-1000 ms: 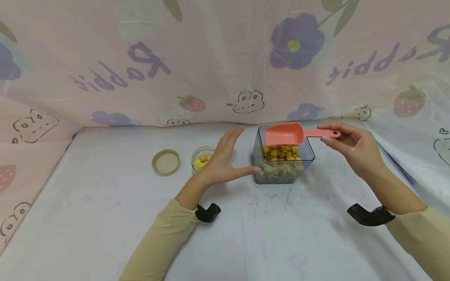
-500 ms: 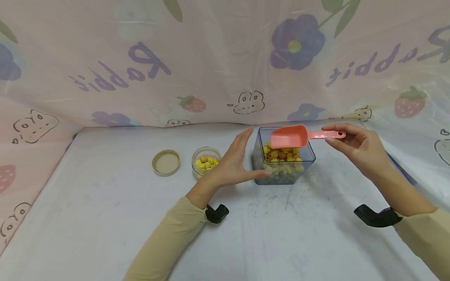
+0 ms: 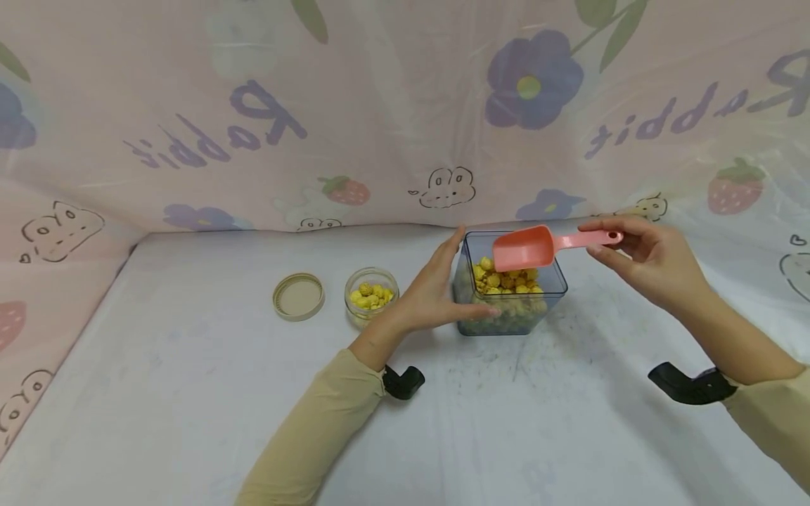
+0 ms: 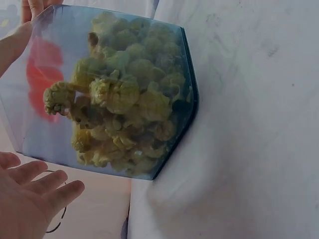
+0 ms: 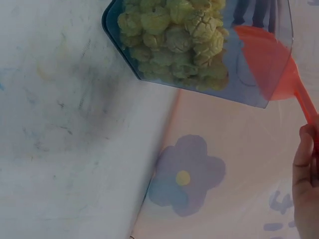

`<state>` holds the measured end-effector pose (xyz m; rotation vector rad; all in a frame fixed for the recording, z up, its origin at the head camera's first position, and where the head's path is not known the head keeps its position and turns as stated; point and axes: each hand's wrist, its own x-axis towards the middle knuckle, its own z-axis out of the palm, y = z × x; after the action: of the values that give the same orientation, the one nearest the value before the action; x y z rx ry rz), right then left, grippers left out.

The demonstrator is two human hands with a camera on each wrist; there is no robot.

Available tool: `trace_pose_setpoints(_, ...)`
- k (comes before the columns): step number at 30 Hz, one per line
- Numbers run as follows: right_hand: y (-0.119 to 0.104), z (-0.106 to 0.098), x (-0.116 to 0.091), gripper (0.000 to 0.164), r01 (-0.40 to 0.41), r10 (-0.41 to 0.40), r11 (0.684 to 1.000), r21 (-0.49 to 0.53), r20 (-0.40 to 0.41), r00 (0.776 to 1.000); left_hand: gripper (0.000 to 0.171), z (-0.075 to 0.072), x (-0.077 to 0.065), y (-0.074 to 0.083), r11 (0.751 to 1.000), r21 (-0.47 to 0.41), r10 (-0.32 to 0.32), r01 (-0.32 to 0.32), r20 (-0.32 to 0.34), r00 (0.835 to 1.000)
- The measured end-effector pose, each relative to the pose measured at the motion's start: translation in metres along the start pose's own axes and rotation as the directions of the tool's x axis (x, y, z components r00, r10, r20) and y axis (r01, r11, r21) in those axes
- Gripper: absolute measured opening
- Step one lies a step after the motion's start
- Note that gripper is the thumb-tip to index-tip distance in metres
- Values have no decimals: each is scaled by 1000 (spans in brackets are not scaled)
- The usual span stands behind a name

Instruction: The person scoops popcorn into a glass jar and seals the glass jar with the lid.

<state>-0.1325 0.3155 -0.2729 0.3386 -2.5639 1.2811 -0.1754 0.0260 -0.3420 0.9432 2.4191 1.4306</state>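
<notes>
A clear bluish plastic container (image 3: 557, 292) holds yellow popcorn (image 3: 508, 282). My right hand (image 3: 654, 263) pinches the handle of a pink scoop (image 3: 526, 249), whose bowl is over the container's opening, tilted towards me. In the right wrist view the scoop (image 5: 271, 64) shows partly through the wall. My left hand (image 3: 425, 299) spreads about the container's left side, thumb in front and fingers towards the back. The left wrist view has the straight fingers of that hand (image 4: 35, 199) beside the wall; whether they touch it I cannot tell.
Left of the container stands a round glass jar (image 3: 372, 270) with some popcorn inside, partly behind the left wrist. A beige round lid (image 3: 299, 296) lies farther left. A patterned curtain (image 3: 380, 112) hangs along the back of the white table (image 3: 190, 393).
My left hand has moved right, to the container's side, uncovering the jar. The scoop and my right hand have shifted slightly right, and the scoop has tilted a little.
</notes>
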Motion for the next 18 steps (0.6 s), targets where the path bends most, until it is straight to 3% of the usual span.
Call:
trace_pose_setpoints(3,-1,0,2,32,26,-26,999,-45,3,1000,123,1,2,0,1000,-12,-16,16,8,1000)
trace_pose_setpoints(6,-3,0,2,34,123,-123,986,-115,13,992,123,3,4,-1,999,-29,-23,23,17,1000)
trace_pose_setpoints(11,-9,0,6,39,288,-287,921,-264,43,957,121,4,6,-2,997,-69,-20,23,32,999)
trace_pose_setpoints(18,-15,0,11,42,380,-378,842,-383,83,922,120,5,6,-4,995,-99,-18,22,39,999)
